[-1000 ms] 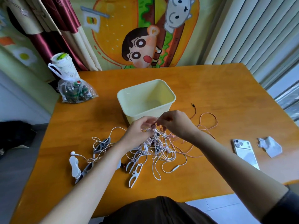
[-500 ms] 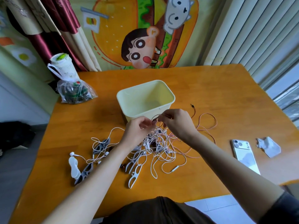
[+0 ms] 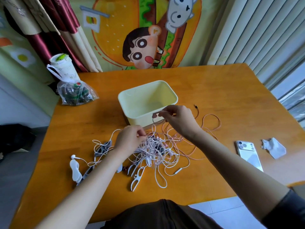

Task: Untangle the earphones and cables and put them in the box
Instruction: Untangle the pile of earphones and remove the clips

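Observation:
A tangle of white and pink earphone cables (image 3: 156, 149) lies on the wooden table (image 3: 214, 90) in front of a pale yellow box (image 3: 171, 90), whose visible inside holds nothing. My left hand (image 3: 130, 140) pinches strands at the left side of the tangle. My right hand (image 3: 178, 119) is raised at the box's front wall and pinches a thin dark cable (image 3: 153, 120) that loops down toward the pile. A pink cable (image 3: 212, 119) trails off to the right. A white earbud (image 3: 73, 156) lies at the left.
White plastic clips (image 3: 137, 179) and grey ones (image 3: 103, 147) lie among the cables. A phone (image 3: 249, 154) and a crumpled tissue (image 3: 274, 147) lie at the right. A clear bag (image 3: 75, 93) with a paper cup (image 3: 62, 66) stands at the back left.
My right hand has lifted away from the tangle toward the box, drawing the dark cable up. My left hand has dropped lower onto the pile and stays pinched there.

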Demonstrator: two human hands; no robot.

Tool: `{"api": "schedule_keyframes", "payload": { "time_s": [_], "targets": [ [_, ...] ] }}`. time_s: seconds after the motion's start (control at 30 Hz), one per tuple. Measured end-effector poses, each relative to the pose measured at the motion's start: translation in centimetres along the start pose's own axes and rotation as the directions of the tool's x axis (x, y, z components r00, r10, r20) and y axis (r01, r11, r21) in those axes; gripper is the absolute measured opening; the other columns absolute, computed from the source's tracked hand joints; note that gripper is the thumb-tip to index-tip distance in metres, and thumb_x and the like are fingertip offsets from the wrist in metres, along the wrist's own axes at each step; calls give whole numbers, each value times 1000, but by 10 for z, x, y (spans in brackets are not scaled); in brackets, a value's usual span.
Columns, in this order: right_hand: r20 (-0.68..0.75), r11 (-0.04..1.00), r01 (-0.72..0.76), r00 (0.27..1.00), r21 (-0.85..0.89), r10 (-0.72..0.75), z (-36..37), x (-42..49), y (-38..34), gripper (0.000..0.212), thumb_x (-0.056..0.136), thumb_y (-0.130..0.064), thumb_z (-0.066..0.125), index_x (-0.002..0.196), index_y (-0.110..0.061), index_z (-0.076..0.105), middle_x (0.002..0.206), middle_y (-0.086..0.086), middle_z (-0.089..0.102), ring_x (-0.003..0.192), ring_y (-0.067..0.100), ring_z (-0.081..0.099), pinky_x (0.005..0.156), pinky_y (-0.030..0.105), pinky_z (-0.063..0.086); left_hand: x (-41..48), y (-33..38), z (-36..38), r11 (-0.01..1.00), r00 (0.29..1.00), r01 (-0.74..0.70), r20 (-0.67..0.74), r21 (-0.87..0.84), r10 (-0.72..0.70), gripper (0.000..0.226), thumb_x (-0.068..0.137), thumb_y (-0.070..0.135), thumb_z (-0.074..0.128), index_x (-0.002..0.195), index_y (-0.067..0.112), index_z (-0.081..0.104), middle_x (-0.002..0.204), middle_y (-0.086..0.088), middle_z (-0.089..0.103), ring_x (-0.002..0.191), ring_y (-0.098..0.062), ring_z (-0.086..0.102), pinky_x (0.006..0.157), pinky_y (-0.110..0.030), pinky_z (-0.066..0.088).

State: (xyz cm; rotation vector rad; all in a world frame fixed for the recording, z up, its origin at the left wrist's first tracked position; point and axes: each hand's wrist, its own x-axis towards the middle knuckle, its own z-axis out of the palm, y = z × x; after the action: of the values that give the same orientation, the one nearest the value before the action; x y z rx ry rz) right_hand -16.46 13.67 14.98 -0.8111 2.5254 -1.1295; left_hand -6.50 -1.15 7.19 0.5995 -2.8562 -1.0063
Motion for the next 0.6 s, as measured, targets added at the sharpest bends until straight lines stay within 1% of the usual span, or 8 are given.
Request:
{"api": "schedule_keyframes", "payload": {
  "time_s": [0.1, 0.2, 0.27, 0.33, 0.37, 0.43, 0.5, 0.6],
  "targets": [
    [86, 999, 24, 996, -28, -21, -9, 4, 0, 23, 93, -26, 57, 93, -9, 72, 79, 10, 67, 52, 13, 40, 47, 21, 28, 4, -11, -4, 997, 996, 73, -40, -13, -74, 21, 88, 2, 61, 101, 19, 62, 104, 4, 58, 89, -11, 55, 76, -22, 46],
    [152, 994, 77, 986, -78, -64, -13, 7, -5, 22, 93, -25, 57, 92, -11, 73, 83, 11, 68, 53, 15, 40, 44, 18, 27, 8, 14, -7, 938, 999, 24, -20, -345, -33, 37, 88, -6, 54, 116, 18, 52, 115, 2, 54, 98, -11, 55, 83, -21, 47],
    [179, 988, 112, 979, -104, -92, -17, 8, -11, 23, 92, -25, 58, 93, -9, 73, 87, 10, 70, 64, 21, 52, 49, 20, 34, 10, 34, -9, 829, 997, 9, 65, -559, 33, 40, 89, -2, 55, 120, 22, 47, 122, 1, 55, 115, -15, 53, 94, -27, 45],
    [189, 982, 141, 975, -124, -116, -24, 10, -16, 22, 91, -25, 59, 91, -8, 74, 84, 9, 71, 63, 17, 55, 52, 21, 36, 12, 47, -8, 763, 972, 14, 187, -646, 140, 40, 90, 10, 60, 127, 20, 47, 129, -1, 58, 122, -13, 53, 102, -31, 41],
    [179, 979, 150, 976, -135, -125, -30, 11, -18, 21, 91, -24, 59, 90, -9, 75, 79, 6, 70, 55, 8, 50, 49, 19, 35, 12, 51, -8, 784, 950, 10, 251, -621, 187, 39, 91, 20, 62, 128, 19, 49, 128, 0, 61, 120, -10, 55, 103, -31, 41],
    [132, 974, 148, 983, -169, -126, -43, 14, -19, 19, 92, -23, 59, 89, -12, 75, 68, -4, 66, 49, 2, 47, 46, 14, 34, 8, 54, -7, 859, 898, 32, 391, -510, 199, 35, 93, 31, 59, 124, 18, 54, 111, 5, 69, 103, -1, 62, 95, -26, 47],
    [87, 968, 141, 988, -206, -125, -58, 17, -19, 19, 92, -24, 58, 91, -15, 75, 73, -4, 67, 57, 7, 53, 48, 17, 35, 2, 52, -1, 870, 849, 86, 493, -485, 191, 19, 97, 24, 53, 111, 16, 62, 85, 8, 69, 81, -1, 63, 84, -24, 50],
    [21, 958, 137, 990, -251, -136, -75, 20, -21, 19, 92, -27, 57, 94, -18, 74, 83, -1, 68, 65, 20, 57, 53, 23, 40, 0, 46, 4, 865, 868, 142, 480, -481, 124, 25, 100, 23, 45, 89, 15, 67, 74, 7, 64, 78, -5, 60, 83, -25, 49]
  ]
}}
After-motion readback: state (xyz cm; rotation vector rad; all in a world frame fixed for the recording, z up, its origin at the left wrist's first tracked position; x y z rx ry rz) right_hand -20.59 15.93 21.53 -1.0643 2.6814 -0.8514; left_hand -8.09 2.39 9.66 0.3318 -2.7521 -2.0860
